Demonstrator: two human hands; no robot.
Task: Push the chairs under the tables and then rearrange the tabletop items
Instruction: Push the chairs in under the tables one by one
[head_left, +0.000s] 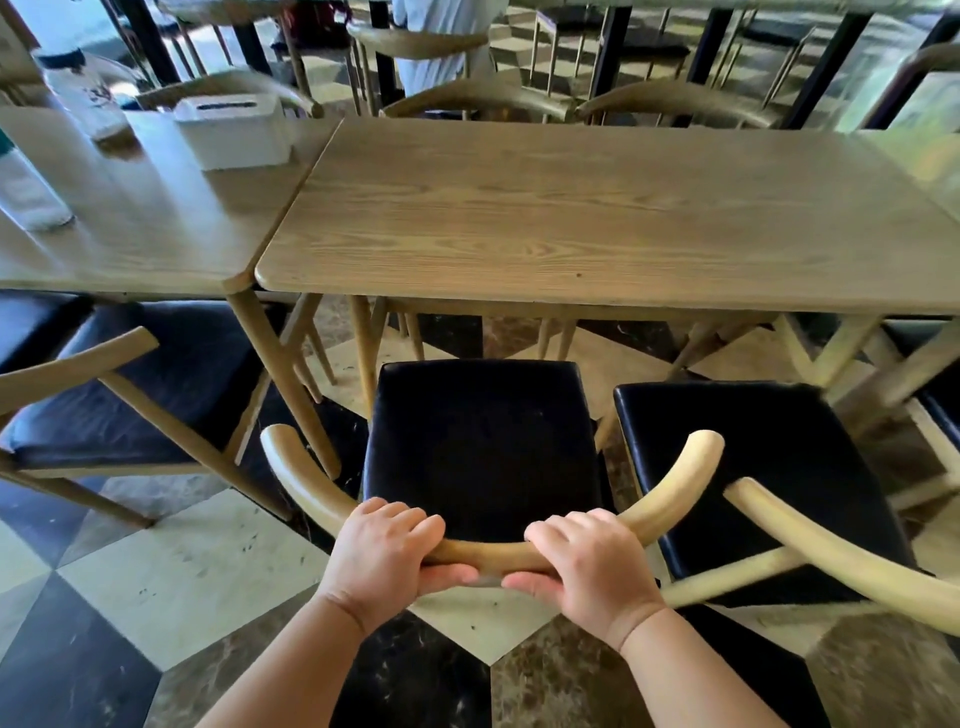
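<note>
You have both hands wrapped over the curved wooden backrest (488, 553) of the middle chair (480, 441), your left hand (387, 558) and right hand (587, 564) side by side at six o'clock, fingers curled over the top and thumbs underneath. The black seat sits entirely out from under the table (571, 218), its front edge just short of the table's near edge at twelve o'clock.

The trouble lies at three o'clock: the neighbouring chair (753, 493) stands just beside yours, and its armrest tip (748, 493) nearly meets your chair's right arm (685, 467). Push off-line and the two arms will likely hook or scrape. At ten o'clock a table leg (280, 384) slants close to your left arm tip (280, 441); drift left and it could catch there. The arms may also strike the table edge if they ride too high.

On the left table (130, 223) at eleven o'clock stands a white tissue box (231, 132) with a slot in its lid; whether it holds tissue, you cannot tell. A clear bottle (85, 96) stands behind it, contents blurred.
</note>
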